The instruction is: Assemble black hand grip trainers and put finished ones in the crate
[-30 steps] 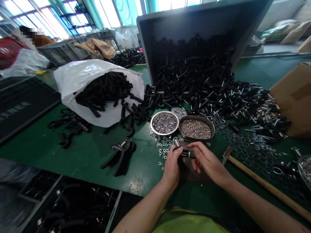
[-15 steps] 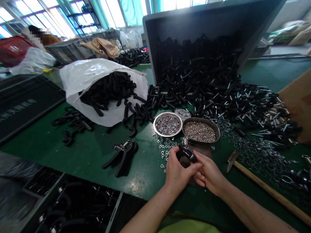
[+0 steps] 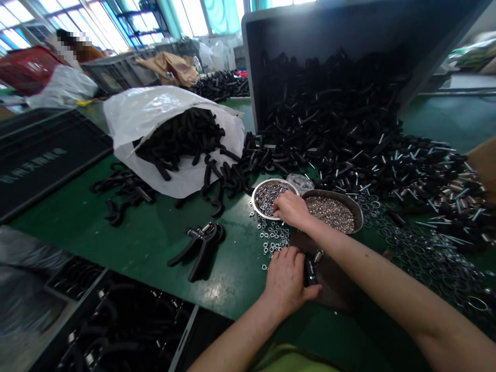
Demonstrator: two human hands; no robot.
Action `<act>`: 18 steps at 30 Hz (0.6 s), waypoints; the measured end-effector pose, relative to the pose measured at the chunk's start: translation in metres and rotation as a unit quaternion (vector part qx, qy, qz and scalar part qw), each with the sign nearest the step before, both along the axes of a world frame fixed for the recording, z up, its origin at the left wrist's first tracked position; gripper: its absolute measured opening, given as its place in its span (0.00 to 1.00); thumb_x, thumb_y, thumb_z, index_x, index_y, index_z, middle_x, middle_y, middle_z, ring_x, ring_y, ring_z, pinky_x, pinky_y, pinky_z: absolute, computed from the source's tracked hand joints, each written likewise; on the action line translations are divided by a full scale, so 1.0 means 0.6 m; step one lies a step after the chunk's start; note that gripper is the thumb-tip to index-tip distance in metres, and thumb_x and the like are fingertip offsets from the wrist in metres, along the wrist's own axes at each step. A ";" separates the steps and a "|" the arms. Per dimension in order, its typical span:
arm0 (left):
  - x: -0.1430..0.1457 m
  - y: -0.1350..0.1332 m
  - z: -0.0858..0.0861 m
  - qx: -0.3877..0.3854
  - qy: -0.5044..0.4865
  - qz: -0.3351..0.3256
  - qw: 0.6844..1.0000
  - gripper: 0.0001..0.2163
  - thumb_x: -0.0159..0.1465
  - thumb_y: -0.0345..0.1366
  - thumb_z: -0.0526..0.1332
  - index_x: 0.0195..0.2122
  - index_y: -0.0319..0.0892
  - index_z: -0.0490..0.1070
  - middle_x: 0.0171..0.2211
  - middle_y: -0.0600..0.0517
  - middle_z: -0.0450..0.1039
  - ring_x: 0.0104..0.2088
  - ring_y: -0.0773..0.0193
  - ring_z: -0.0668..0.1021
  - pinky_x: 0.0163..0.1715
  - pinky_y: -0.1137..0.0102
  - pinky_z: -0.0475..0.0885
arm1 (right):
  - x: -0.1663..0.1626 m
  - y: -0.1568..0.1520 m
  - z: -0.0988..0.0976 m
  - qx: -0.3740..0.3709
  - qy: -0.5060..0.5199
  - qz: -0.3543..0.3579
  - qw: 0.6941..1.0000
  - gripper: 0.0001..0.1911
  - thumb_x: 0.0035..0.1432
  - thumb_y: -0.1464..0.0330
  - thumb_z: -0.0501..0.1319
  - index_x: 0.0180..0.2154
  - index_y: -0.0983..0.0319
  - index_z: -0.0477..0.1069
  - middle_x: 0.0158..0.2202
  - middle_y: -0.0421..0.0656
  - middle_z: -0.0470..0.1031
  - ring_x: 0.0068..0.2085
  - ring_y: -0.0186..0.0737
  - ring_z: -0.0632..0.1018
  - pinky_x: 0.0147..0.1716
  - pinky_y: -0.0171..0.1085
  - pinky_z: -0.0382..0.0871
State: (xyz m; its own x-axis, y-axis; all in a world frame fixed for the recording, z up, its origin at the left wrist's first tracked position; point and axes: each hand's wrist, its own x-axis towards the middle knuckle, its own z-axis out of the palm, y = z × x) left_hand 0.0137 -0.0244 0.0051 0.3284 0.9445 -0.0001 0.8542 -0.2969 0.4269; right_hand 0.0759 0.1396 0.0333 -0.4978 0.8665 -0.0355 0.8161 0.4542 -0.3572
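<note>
My left hand [image 3: 287,279] is closed around a small black handle part with a metal spring [image 3: 311,267], held upright on a dark pad [image 3: 333,281] near the table's front edge. My right hand [image 3: 291,208] reaches forward to the round metal dish of small nuts [image 3: 267,192], its fingers pinched at the dish's rim; what they hold is too small to make out. Beside it stands a second dish of tiny silver pieces [image 3: 341,202]. Loose washers [image 3: 273,240] lie scattered between the dishes and my left hand.
A finished black hand gripper [image 3: 201,245] lies to the left on the green table. A white bag of black handles [image 3: 174,137] and a tipped grey crate spilling black parts [image 3: 333,103] fill the back. Metal rings [image 3: 422,248] spread at right. A black crate [image 3: 116,325] sits below the table's edge.
My right hand has left the black part and reached forward to the dish of nuts. My left hand has lowered the part onto the pad. The view has shifted left.
</note>
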 end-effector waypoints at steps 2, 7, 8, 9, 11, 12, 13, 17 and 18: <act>-0.001 -0.006 -0.005 0.005 -0.021 0.009 1.000 0.28 0.48 0.50 0.68 0.47 0.41 0.65 0.48 0.45 0.67 0.47 0.51 0.69 0.46 0.56 0.67 | -0.006 0.008 -0.013 -0.012 0.001 -0.001 1.000 0.04 0.46 0.70 0.66 0.29 0.62 0.78 0.32 0.49 0.76 0.42 0.47 0.73 0.37 0.37 0.63; -0.003 -0.006 -0.012 0.005 -0.040 0.019 0.999 0.27 0.46 0.49 0.69 0.45 0.43 0.67 0.44 0.48 0.68 0.44 0.53 0.69 0.42 0.58 0.68 | 0.006 0.020 -0.025 -0.042 0.054 -0.003 0.998 0.04 0.44 0.69 0.68 0.23 0.62 0.74 0.27 0.45 0.74 0.38 0.44 0.74 0.34 0.36 0.63; -0.004 -0.003 -0.011 0.006 -0.040 0.017 0.999 0.27 0.45 0.49 0.70 0.43 0.43 0.67 0.42 0.48 0.68 0.43 0.53 0.70 0.41 0.58 0.68 | 0.008 0.022 -0.023 -0.046 0.073 -0.006 0.996 0.05 0.45 0.69 0.67 0.23 0.62 0.72 0.26 0.44 0.74 0.37 0.43 0.74 0.34 0.36 0.63; -0.004 -0.001 -0.010 0.008 -0.040 0.014 0.999 0.26 0.44 0.48 0.70 0.42 0.43 0.68 0.42 0.49 0.68 0.42 0.53 0.70 0.41 0.58 0.68 | 0.011 0.022 -0.020 -0.049 0.094 -0.012 0.994 0.05 0.47 0.69 0.66 0.24 0.62 0.71 0.26 0.43 0.74 0.36 0.41 0.74 0.34 0.36 0.63; -0.004 0.003 -0.009 0.011 -0.040 0.007 0.999 0.26 0.44 0.48 0.70 0.41 0.42 0.68 0.40 0.49 0.69 0.42 0.53 0.70 0.40 0.59 0.69 | 0.019 0.016 -0.010 -0.054 0.142 -0.028 0.988 0.03 0.53 0.69 0.61 0.28 0.62 0.70 0.27 0.41 0.74 0.32 0.37 0.73 0.33 0.35 0.64; -0.004 0.005 -0.008 0.012 -0.039 0.003 0.999 0.25 0.44 0.48 0.70 0.41 0.42 0.69 0.40 0.48 0.69 0.42 0.53 0.70 0.39 0.59 0.69 | 0.026 0.009 -0.003 -0.058 0.164 -0.038 0.984 0.03 0.56 0.69 0.58 0.31 0.62 0.69 0.27 0.41 0.74 0.30 0.35 0.73 0.31 0.35 0.64; -0.005 0.005 -0.007 0.012 -0.038 0.001 0.999 0.25 0.44 0.49 0.70 0.41 0.42 0.69 0.40 0.48 0.69 0.42 0.53 0.70 0.39 0.59 0.69 | 0.035 -0.001 0.004 -0.062 0.184 -0.046 0.980 0.05 0.58 0.69 0.55 0.34 0.62 0.68 0.28 0.40 0.74 0.28 0.34 0.73 0.29 0.34 0.65; -0.008 0.004 -0.007 0.009 -0.033 -0.002 0.999 0.27 0.45 0.49 0.70 0.42 0.42 0.69 0.41 0.48 0.69 0.42 0.53 0.70 0.41 0.59 0.69 | 0.095 -0.069 0.025 -0.099 0.254 -0.065 0.960 0.08 0.60 0.64 0.54 0.37 0.61 0.68 0.27 0.38 0.72 0.23 0.31 0.70 0.24 0.34 0.64; -0.010 0.004 -0.007 0.007 -0.035 -0.004 0.999 0.27 0.45 0.50 0.70 0.43 0.42 0.69 0.41 0.48 0.69 0.43 0.53 0.70 0.41 0.59 0.69 | 0.113 -0.089 0.026 -0.108 0.254 -0.060 0.959 0.08 0.59 0.64 0.56 0.35 0.61 0.70 0.26 0.38 0.71 0.23 0.32 0.70 0.25 0.34 0.64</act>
State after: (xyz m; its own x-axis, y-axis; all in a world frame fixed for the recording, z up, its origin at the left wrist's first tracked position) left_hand 0.0078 -0.0220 0.0011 0.3350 0.9415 0.0364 0.8200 -0.3104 0.4808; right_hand 0.1437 0.0861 0.0491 -0.3959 0.9183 0.0000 0.5532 0.2386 -0.7981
